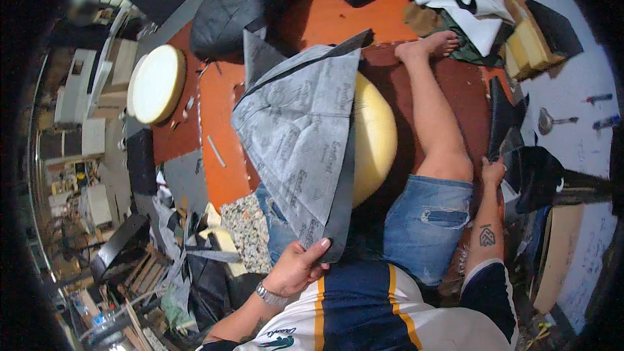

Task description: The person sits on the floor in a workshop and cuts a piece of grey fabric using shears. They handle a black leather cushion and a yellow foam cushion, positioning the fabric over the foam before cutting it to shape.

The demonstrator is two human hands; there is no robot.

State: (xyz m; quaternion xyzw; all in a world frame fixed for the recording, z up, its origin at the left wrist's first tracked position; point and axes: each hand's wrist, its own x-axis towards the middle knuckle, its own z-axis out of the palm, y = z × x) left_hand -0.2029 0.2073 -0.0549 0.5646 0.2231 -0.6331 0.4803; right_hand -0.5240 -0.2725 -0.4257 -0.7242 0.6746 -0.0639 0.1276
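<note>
My left hand (302, 268) pinches the near corner of a grey upholstery cover (292, 136), thumb on top. Printed backing faces up on the cover, its seams meet at a puckered point, and a dark strip runs down its right edge. Partly beneath it, a thick round cushion of yellow foam (377, 136) stands between my legs. Out to the right, my right hand (494, 173) is closed beside dark material (502, 114) by the wall. What its fingers hold is hard to make out.
A second round foam pad (158, 84) lies at the far left, and a black covered cushion (240, 14) at the back. White cloth (465, 6) is heaped beyond my bare foot. Scraps and wood (146, 273) clutter the left. A ladle-shaped metal tool (549, 121) is at the right.
</note>
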